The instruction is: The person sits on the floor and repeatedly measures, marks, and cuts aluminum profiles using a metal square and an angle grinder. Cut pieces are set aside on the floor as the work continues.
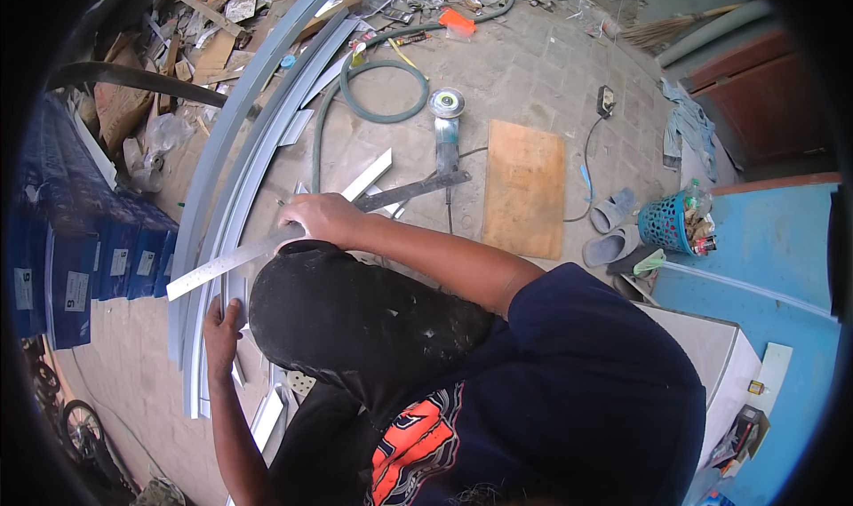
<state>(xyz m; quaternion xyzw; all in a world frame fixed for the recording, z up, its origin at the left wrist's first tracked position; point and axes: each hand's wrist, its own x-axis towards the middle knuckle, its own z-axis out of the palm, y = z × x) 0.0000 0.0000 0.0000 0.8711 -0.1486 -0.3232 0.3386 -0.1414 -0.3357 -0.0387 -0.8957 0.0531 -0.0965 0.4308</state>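
Flat metal strip [222, 262], left end lying over the long profiles [197, 222]; left hand [222, 330] at the profiles' right edge, grip too hidden to tell; right hand [318, 220] right of the profiles, fingers closed over the strip; probably light, stiff, slick, best held mid-length by its faces.

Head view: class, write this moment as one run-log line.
Right hand: grips flat silver metal strip | Left hand: beside long grey metal profiles | Teal angle grinder: on floor
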